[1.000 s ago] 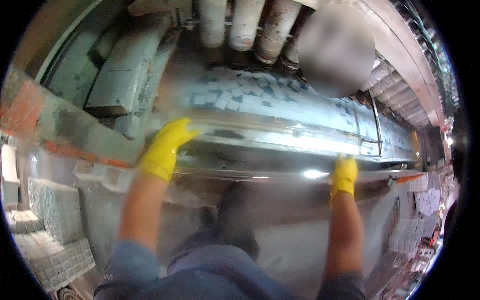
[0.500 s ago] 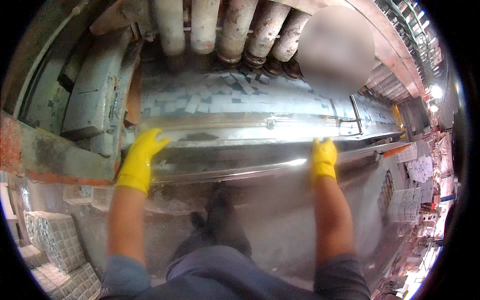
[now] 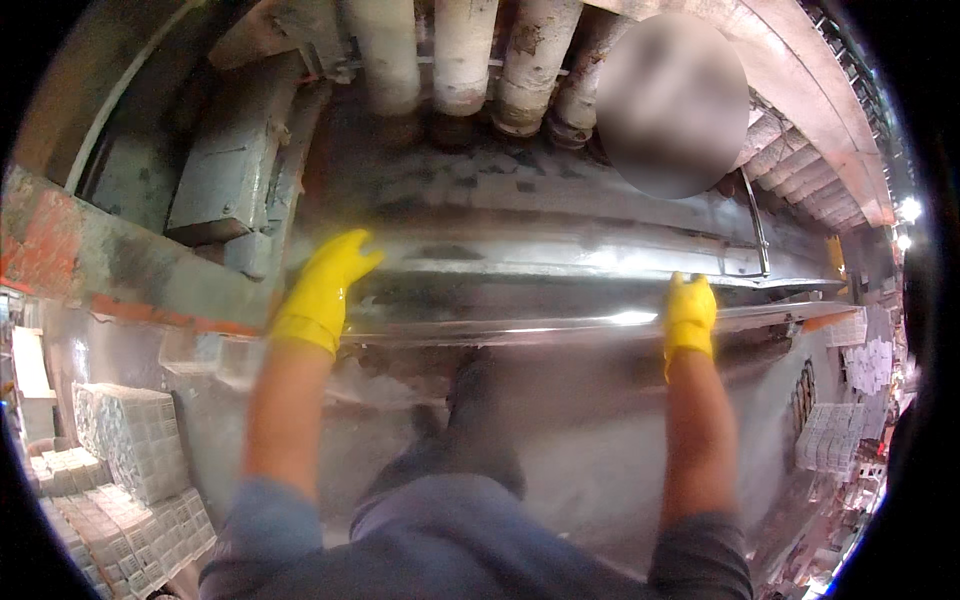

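A long wet metal panel with a shiny strip spans the front of a machine. My left hand, in a yellow rubber glove, is at the panel's left part, its fingers curled toward the edge. Near the panel's right part my right hand, gloved alike, has its fingertips hooked over the edge. The undersides of both hands are hidden. Behind the panel lies the dark machine bed, with flat pieces only faintly visible. Below the hands runs a metal rail.
Thick worn cylinders stand in a row over the bed. A grey metal block and an orange-edged frame are at the left. White crates are stacked lower left, with more crates at the right. A blurred round patch hides part of the back.
The whole view has shifted, so machine and hands sit farther right in the picture. The light flat pieces on the bed have become dim, and the panel's bright reflection has shrunk.
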A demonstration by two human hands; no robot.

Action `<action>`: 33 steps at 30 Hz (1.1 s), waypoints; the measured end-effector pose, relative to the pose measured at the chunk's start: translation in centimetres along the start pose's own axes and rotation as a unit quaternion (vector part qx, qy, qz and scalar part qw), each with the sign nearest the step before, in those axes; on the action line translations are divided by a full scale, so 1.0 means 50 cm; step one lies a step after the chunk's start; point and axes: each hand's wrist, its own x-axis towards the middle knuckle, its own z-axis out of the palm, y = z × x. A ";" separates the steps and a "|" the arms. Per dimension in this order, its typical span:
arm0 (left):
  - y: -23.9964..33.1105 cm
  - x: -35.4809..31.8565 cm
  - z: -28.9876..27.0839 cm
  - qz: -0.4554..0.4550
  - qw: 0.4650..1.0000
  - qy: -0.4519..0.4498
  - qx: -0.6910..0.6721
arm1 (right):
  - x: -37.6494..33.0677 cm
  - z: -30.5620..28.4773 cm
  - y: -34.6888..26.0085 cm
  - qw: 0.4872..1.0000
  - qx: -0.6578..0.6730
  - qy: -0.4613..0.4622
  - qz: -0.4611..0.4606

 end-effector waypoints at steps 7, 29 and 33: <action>0.016 0.036 -0.023 0.004 1.000 -0.018 -0.005 | 0.016 -0.002 -0.029 1.000 0.016 0.010 -0.019; 0.056 0.132 -0.078 -0.049 0.998 -0.044 -0.009 | 0.140 0.061 -0.053 0.996 0.000 0.026 -0.080; 0.042 0.174 -0.085 -0.044 0.998 -0.047 -0.027 | 0.198 0.097 -0.056 0.993 -0.046 0.023 -0.109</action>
